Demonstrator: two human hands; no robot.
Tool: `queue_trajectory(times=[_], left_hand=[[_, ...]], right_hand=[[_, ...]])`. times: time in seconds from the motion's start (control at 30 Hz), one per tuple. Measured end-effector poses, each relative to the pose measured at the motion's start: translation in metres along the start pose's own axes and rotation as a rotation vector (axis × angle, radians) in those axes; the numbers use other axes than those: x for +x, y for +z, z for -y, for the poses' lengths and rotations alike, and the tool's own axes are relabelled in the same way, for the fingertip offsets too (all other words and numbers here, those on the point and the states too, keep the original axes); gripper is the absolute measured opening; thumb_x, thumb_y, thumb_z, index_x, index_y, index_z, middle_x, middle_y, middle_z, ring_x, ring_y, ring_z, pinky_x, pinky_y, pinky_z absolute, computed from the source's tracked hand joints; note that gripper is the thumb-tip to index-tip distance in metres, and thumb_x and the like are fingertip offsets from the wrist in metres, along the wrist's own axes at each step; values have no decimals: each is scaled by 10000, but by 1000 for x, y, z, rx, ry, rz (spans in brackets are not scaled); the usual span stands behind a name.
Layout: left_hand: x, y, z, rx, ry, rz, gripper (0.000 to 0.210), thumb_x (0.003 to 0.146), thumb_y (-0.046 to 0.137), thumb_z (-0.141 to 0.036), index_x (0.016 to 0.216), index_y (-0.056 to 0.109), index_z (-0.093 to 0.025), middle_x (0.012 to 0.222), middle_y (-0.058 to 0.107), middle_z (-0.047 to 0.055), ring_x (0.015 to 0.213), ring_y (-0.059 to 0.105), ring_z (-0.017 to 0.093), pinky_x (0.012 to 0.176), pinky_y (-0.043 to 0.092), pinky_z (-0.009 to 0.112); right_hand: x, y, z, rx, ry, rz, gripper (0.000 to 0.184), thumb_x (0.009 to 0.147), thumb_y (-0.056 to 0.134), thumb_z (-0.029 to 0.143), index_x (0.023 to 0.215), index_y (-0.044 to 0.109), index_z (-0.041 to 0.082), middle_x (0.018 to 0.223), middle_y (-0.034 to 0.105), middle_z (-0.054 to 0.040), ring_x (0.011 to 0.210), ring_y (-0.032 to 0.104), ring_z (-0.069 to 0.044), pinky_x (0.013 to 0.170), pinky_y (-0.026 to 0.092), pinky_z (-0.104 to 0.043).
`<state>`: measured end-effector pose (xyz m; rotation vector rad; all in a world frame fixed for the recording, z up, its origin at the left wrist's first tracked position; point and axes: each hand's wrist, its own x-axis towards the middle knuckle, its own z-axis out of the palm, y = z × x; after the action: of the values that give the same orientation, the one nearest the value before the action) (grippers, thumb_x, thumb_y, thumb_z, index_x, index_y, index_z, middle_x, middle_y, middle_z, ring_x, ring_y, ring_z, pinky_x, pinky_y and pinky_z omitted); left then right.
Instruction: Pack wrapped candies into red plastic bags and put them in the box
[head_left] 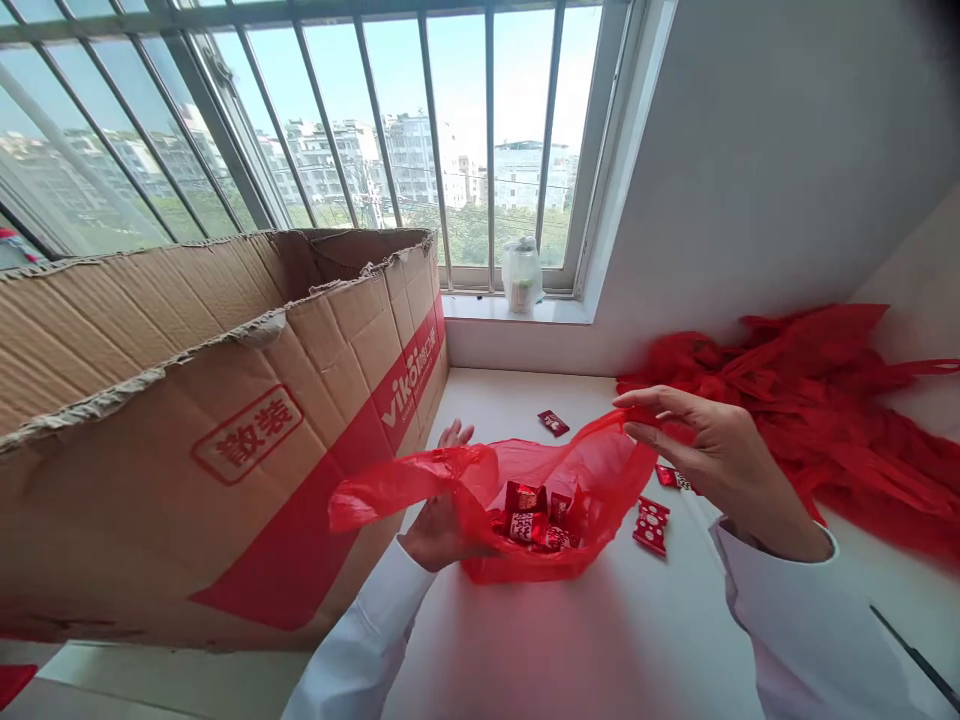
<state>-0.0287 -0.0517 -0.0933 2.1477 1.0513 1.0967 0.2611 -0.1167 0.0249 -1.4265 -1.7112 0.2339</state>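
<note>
A thin red plastic bag (525, 572), its mouth spread wide, is between my two hands. Inside it lie several small red wrapped candies (527, 525). My left hand (439, 525) supports the bag's left side; a handle loop drapes across it and hides part of the fingers, whose tips show beyond. Thumb and fingers of my right hand (701, 440) pinch the right handle, pulled up and outward. One loose red-and-white candy packet (651, 527) lies right of the bag, and a darker packet (553, 423) lies behind it.
A big open cardboard box (330, 400) stands at the left, beside the white table (585, 650). Crumpled red plastic bags (847, 430) are heaped at the right by the wall. A bagged container (521, 278) sits on the windowsill. A thin dark object (919, 660) lies at lower right.
</note>
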Motion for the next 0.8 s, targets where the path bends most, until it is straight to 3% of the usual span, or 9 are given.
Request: queue_trajectory(times=[0.13, 0.27, 0.37, 0.47, 0.53, 0.6, 0.67, 0.73, 0.8], left_hand=[[34, 5, -24, -524, -44, 45, 372, 721, 724, -529, 880, 717, -192, 1241, 610, 129, 1274, 437, 350, 1134, 210, 493], [51, -4, -40, -820, -139, -90, 390, 858, 537, -560, 848, 689, -200, 1348, 552, 78, 1192, 528, 277, 1015, 385, 380], [63, -10, -45, -937, -249, -149, 381, 796, 605, -567, 875, 647, -197, 998, 710, 70, 1026, 624, 240, 883, 474, 336], [70, -5, -47, -969, -356, -142, 385, 742, 657, -553, 812, 591, -181, 524, 556, -41, 607, 615, 154, 698, 514, 302], [70, 4, -49, -948, -409, -128, 360, 768, 629, -526, 791, 548, -176, 422, 361, -118, 375, 391, 63, 557, 476, 246], [67, 11, -53, -899, -448, -113, 295, 785, 628, -445, 822, 505, -179, 439, 306, -145, 347, 253, 27, 461, 386, 182], [62, 15, -61, -845, -468, -66, 345, 716, 709, -298, 948, 476, -194, 505, 393, -140, 396, 335, 32, 439, 336, 151], [56, 15, -71, -803, -463, 49, 582, 599, 779, -157, 1078, 453, -209, 589, 495, -114, 490, 466, 65, 465, 375, 163], [52, 14, -78, -749, -399, 173, 661, 515, 821, -117, 1086, 497, -200, 632, 549, -75, 565, 535, 114, 505, 437, 212]], right_hand=[[19, 0, 7, -6, -95, -10, 164, 834, 600, 267, 965, 698, 255, 894, 712, 10, 791, 644, -141, 717, 492, -247], [37, 1, 6, -22, -67, -198, 164, 826, 598, 264, 955, 699, 245, 874, 716, 6, 711, 628, -137, 682, 488, -257], [43, 4, 0, -57, -63, -158, 153, 829, 600, 301, 910, 707, 228, 781, 705, 1, 630, 605, -135, 610, 467, -253], [45, 9, -4, -126, -87, -238, 130, 838, 611, 313, 864, 699, 222, 710, 670, 4, 604, 574, -133, 607, 448, -258], [44, 14, -3, -158, -188, -148, 113, 853, 601, 290, 851, 688, 217, 754, 667, -9, 666, 581, -144, 624, 439, -261], [42, 20, 4, -132, -303, 48, 122, 878, 575, 264, 843, 680, 211, 809, 661, -19, 678, 571, -134, 607, 424, -251], [41, 27, 14, -59, -374, 205, 139, 898, 551, 244, 854, 678, 210, 839, 646, -17, 645, 549, -107, 582, 407, -234], [41, 35, 27, 6, -422, 285, 146, 905, 545, 224, 856, 681, 211, 843, 633, -11, 629, 534, -89, 582, 401, -224], [44, 45, 39, 58, -475, 346, 149, 902, 548, 203, 837, 682, 206, 831, 631, -5, 652, 545, -90, 608, 411, -224]])
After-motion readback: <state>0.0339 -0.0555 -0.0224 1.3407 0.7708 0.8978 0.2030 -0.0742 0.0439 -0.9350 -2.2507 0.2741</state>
